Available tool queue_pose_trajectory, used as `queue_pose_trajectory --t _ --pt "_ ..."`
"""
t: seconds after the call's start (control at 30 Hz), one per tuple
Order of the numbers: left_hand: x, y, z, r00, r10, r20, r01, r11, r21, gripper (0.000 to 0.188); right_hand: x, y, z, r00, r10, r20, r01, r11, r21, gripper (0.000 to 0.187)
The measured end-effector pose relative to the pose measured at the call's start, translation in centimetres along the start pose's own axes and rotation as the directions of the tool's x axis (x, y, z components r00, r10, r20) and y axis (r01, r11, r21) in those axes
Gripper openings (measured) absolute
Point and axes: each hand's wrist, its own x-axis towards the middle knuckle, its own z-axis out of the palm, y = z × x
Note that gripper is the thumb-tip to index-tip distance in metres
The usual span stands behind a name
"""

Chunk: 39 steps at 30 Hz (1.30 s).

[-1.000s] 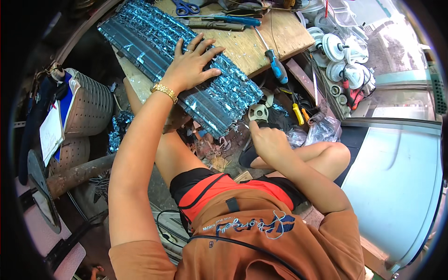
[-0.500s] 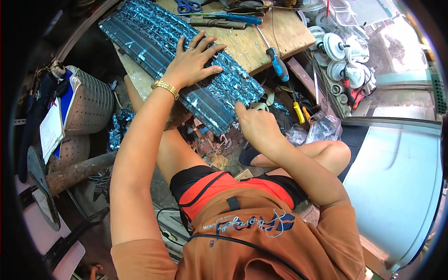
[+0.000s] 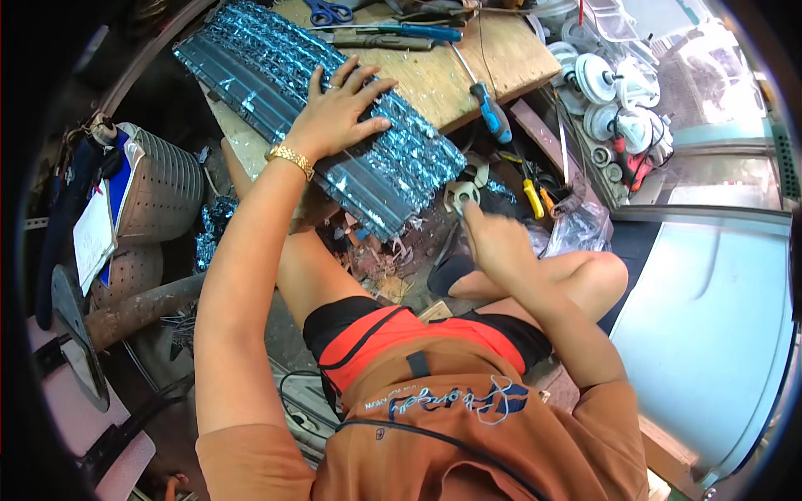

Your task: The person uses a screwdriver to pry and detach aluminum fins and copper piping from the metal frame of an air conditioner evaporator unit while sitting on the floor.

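A long panel of blue, shiny metal fins (image 3: 238,88), torn and crumpled along much of its face, lies slanting across a wooden board (image 3: 505,63). My left hand (image 3: 344,113) rests on it, fingers spread and palm down. Off the panel's near right end, my right hand (image 3: 499,240) is closed and apart from the fins. Whatever its fingers hold is hidden or too small to name. A pale ring-shaped piece (image 3: 462,197) shows just beyond its fingertips. Loose shreds (image 3: 397,250) are scattered below the panel's end.
Blue scissors (image 3: 328,12) and a blue-handled screwdriver (image 3: 426,32) lie on the board; another screwdriver (image 3: 493,117) leans over its right edge. Yellow-handled pliers (image 3: 533,199) sit beyond my right hand. White round parts (image 3: 597,79) fill the upper right. A perforated drum (image 3: 163,179) stands left.
My right hand has moved right and slightly down, away from the end of the finned panel. My left hand stays spread on the panel.
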Motion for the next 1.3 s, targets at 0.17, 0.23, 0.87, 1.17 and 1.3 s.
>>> queue_pose_trajectory --t 0.17,0.23,0.87,1.17,1.3 --pt "0.5 -0.1 0.5 0.999 0.026 -0.041 -0.027 1.0 -0.014 0.067 5.2 -2.4 -0.1 0.996 -0.082 -0.03 0.082 0.997 -0.009 0.017" --pt "0.5 -0.3 0.6 0.999 0.025 -0.043 -0.026 1.0 -0.009 0.067 5.5 -3.0 0.6 0.996 -0.084 -0.001 0.084 0.996 0.008 0.017" --pt "-3.6 6.6 -4.6 0.998 0.069 -0.01 -0.07 0.96 -0.27 0.067 12.3 6.3 -3.8 0.929 0.001 -0.371 0.055 0.988 0.142 0.022" --pt "-8.7 7.9 -1.9 0.94 0.337 0.057 -0.324 0.931 -0.167 0.082 22.7 5.0 -1.5 0.798 -0.119 -0.59 0.277 0.943 0.184 0.031" --pt "-9.0 7.8 -1.5 0.954 0.301 0.014 -0.293 0.938 -0.187 0.071 16.7 5.0 -1.7 0.8 -0.126 -0.587 0.299 0.931 0.207 0.026"
